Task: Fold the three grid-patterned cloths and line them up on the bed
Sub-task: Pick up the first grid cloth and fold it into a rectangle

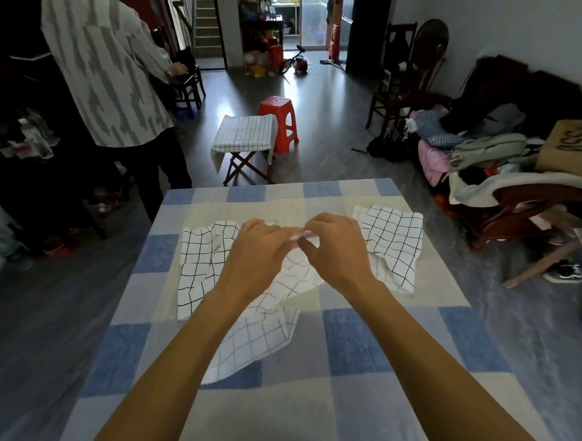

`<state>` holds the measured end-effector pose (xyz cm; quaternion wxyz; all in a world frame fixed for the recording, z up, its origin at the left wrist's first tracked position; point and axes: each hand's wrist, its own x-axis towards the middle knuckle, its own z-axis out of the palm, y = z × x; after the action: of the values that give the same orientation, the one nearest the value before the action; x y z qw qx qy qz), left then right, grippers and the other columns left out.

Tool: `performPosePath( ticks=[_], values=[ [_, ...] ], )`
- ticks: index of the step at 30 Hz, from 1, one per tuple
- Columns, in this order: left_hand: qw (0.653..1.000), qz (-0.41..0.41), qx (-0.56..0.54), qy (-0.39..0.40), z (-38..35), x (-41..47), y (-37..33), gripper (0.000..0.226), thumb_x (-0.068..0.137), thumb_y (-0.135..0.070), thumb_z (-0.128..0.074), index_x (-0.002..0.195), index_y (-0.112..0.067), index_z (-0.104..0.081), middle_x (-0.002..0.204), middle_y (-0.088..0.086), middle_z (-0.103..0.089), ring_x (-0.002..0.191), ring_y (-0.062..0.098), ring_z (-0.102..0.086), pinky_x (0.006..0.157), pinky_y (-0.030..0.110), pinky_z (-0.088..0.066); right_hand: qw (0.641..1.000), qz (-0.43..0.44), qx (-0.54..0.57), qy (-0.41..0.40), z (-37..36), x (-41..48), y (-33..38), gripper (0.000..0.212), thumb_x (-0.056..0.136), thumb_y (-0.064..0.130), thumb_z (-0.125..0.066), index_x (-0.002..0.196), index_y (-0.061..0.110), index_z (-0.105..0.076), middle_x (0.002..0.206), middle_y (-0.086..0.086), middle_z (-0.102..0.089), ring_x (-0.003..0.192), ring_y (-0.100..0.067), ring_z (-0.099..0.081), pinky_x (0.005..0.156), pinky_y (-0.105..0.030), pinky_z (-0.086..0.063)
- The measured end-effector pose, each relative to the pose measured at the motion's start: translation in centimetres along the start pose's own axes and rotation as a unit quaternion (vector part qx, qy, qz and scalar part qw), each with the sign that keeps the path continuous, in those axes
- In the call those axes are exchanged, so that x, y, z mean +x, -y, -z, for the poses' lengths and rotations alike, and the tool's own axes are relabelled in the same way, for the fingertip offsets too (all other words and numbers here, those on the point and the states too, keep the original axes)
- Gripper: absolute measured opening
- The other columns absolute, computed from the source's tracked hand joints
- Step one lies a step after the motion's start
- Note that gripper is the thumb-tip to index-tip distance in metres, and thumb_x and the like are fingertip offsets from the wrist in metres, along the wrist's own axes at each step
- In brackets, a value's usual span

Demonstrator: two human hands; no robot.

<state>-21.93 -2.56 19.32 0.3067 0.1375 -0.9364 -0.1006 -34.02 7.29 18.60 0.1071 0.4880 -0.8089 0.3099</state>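
left hand [261, 247] + right hand [336, 248] pinch middle cloth [256, 340] | on bed [362, 407]

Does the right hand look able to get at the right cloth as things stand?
Probably yes, once it lets go: the right hand pinches the middle cloth with the left hand; the right cloth lies just beside it, nothing between.

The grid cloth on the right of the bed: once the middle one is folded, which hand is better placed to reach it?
Probably the right hand. It grips the middle cloth just beside the right cloth, while the left hand would have to cross the right arm.
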Motion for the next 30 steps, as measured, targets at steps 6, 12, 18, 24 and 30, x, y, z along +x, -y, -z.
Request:
performPosePath(
  ticks=[6,12,18,24,30],
  values=[
    [0.990,0.078,-0.086,-0.082,2.6,0.0,1.7,0.022,0.087,-0.003,-0.060,0.104,-0.013,-0.071,0.100,0.003,-0.071,0.096,0.020,-0.058,0.089,0.033,-0.043,0.995,-0.046,0.027,0.082,-0.3,0.0,-0.9,0.025,0.086,0.041,-0.065,0.091,0.018,-0.073,0.093,-0.001,-0.070,0.083,-0.021,-0.061,0.085,-0.040,-0.046],
    [0.972,0.149,-0.099,-0.153,5.8,-1.3,4.7,0.018,0.091,-0.007,-0.056,0.102,-0.009,-0.070,0.096,-0.006,-0.067,0.087,0.002,-0.059,0.083,0.012,-0.044,0.989,-0.123,0.011,0.080,0.3,0.2,-3.3,0.027,0.091,0.041,-0.059,0.102,0.021,-0.073,0.093,0.000,-0.073,0.080,-0.019,-0.065,0.075,-0.030,-0.049],
    [0.948,0.243,-0.104,-0.180,6.5,-2.5,7.5,0.018,0.093,-0.018,-0.057,0.103,-0.009,-0.069,0.096,-0.003,-0.067,0.085,0.006,-0.058,0.077,0.016,-0.044,0.986,-0.158,-0.002,0.051,2.2,1.0,-5.3,0.029,0.091,0.039,-0.060,0.109,0.018,-0.070,0.112,-0.002,-0.070,0.101,-0.021,-0.064,0.093,-0.038,-0.048],
    [0.949,0.254,-0.079,-0.170,5.8,-2.3,11.7,0.020,0.092,-0.018,-0.058,0.102,-0.003,-0.067,0.098,0.011,-0.068,0.088,0.020,-0.060,0.078,0.027,-0.045,0.984,-0.176,-0.007,-0.024,2.2,3.0,-5.3,0.037,0.092,0.036,-0.060,0.112,0.006,-0.067,0.119,-0.010,-0.066,0.106,-0.027,-0.061,0.092,-0.033,-0.042],
    [0.972,0.196,-0.028,-0.124,4.1,-1.7,16.6,0.015,0.089,-0.016,-0.062,0.095,-0.004,-0.068,0.100,0.012,-0.065,0.092,0.027,-0.061,0.087,0.041,-0.049,0.981,-0.170,-0.054,-0.077,-1.0,3.9,-5.7,0.035,0.089,0.033,-0.065,0.108,0.004,-0.070,0.117,-0.011,-0.067,0.107,-0.027,-0.062,0.097,-0.040,-0.046]
  ],
)
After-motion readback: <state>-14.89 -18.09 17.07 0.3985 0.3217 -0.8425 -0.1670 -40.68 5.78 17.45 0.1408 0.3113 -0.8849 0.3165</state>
